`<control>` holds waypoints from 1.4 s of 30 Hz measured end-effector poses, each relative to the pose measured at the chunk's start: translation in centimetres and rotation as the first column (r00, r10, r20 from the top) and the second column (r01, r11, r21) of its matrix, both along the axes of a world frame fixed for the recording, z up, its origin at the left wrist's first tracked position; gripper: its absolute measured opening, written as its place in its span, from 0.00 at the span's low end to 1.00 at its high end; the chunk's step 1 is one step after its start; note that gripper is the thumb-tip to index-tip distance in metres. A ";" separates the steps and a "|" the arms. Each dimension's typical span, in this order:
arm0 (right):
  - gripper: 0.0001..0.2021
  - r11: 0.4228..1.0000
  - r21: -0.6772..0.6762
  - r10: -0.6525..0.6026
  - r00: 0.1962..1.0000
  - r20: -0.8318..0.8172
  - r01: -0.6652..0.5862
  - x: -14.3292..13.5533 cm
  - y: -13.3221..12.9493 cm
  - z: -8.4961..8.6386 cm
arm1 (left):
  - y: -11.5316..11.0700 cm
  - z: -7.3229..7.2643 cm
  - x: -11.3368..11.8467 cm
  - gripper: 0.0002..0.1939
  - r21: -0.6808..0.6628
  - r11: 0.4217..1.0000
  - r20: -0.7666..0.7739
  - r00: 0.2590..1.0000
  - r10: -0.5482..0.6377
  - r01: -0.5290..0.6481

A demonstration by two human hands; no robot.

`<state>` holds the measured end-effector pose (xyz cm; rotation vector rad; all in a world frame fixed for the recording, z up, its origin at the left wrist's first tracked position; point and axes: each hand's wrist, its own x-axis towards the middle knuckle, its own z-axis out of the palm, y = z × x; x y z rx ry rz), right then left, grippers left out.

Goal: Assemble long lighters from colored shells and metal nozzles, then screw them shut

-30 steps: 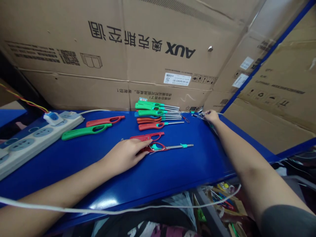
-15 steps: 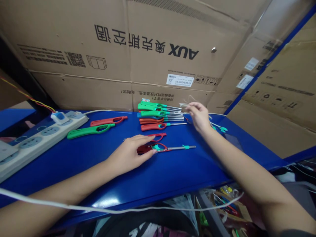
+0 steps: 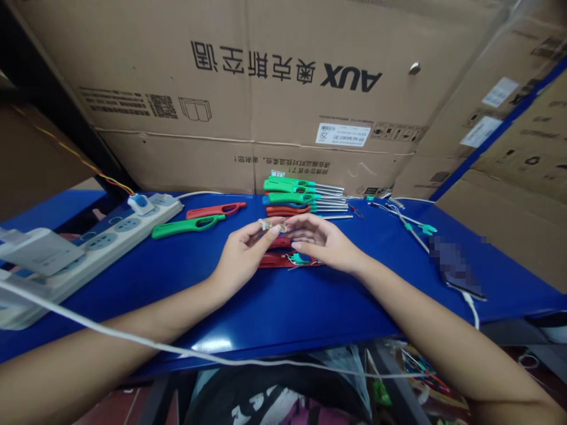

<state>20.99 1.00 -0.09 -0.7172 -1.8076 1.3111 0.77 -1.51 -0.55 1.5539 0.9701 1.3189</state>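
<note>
My left hand (image 3: 241,251) pinches a small translucent part (image 3: 273,225) between thumb and fingers, above the table. Close on its right is my right hand (image 3: 330,241), fingers curved and thumb apart; its index fingertip is by the part's right end, and I cannot tell whether it touches. Beneath both hands lies an opened red lighter body (image 3: 272,260) with a teal trigger (image 3: 301,258) and thin wires, partly hidden. A red shell half (image 3: 281,242) shows just behind it. Farther back, several long-necked lighters (image 3: 290,198) in green, red and blue are stacked.
A red shell (image 3: 215,210) and a green shell (image 3: 188,226) lie left, beside a white power strip (image 3: 104,242). On the right are metal rods with teal pieces (image 3: 425,228) and a blurred phone (image 3: 456,265) on a cable. Cardboard (image 3: 283,106) walls the back. A white cord (image 3: 199,354) crosses in front.
My right hand has come back from the rear right of the table to meet my left. The left has lifted off the opened lighter and now holds the translucent part. The view has shifted.
</note>
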 end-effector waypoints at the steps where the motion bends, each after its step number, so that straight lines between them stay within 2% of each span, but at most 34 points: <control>1: 0.19 0.993 0.119 -0.034 0.995 0.091 0.023 0.3 -0.1 0.0 | 0.1 0.0 -0.1 0.21 0.008 1.000 0.006 1.000 0.015 -0.015; 2: 0.18 0.972 0.235 -0.067 0.980 0.189 0.021 0.6 -0.2 0.0 | 0.1 0.0 -0.1 0.21 0.015 0.999 0.006 1.000 0.029 -0.029; 4: 0.14 0.914 0.399 -0.096 0.921 0.377 -0.068 1.1 -0.5 0.1 | 0.4 0.0 -0.3 0.22 0.012 0.999 -0.007 0.999 0.048 -0.048; 7: 0.07 0.860 0.446 -0.058 0.822 0.567 -0.247 1.5 -0.7 0.1 | 0.7 -0.3 -0.4 0.22 -0.039 0.999 -0.030 0.999 0.031 -0.032; 9: 0.04 0.858 0.435 -0.046 0.802 0.595 -0.274 1.6 -0.5 0.0 | 0.8 -0.6 -0.5 0.22 -0.090 0.996 -0.043 0.999 -0.001 -0.002; 13: 0.02 0.910 0.358 -0.009 0.851 0.525 -0.210 1.7 0.0 -0.2 | 0.8 -1.0 -0.5 0.22 -0.154 0.986 -0.099 0.992 -0.079 0.063; 18: 0.08 0.989 0.093 0.065 0.896 0.440 -0.117 1.7 0.5 -0.5 | 0.7 -1.2 -0.3 0.21 -0.152 0.985 -0.163 0.981 -0.102 0.077; 22: 0.15 0.998 -0.039 0.062 0.942 0.330 -0.052 1.8 1.4 -1.4 | 0.9 -1.4 -0.3 0.23 -0.185 0.980 -0.182 0.978 -0.104 0.070; 27: 0.19 0.985 -0.168 0.064 0.975 0.213 -0.028 1.9 2.6 -2.2 | 1.2 -1.9 -0.5 0.25 -0.188 0.979 -0.171 0.979 -0.112 0.079; 33: 0.19 0.976 -0.212 0.088 0.981 0.174 -0.050 2.2 3.1 -2.1 | 1.3 -1.9 -0.5 0.22 -0.231 0.970 -0.174 0.977 -0.124 0.082; 42: 0.17 0.982 -0.182 0.088 0.983 0.159 -0.058 2.3 3.1 -1.7 | 1.2 -1.5 -0.5 0.20 -0.203 0.976 -0.229 0.966 -0.119 0.072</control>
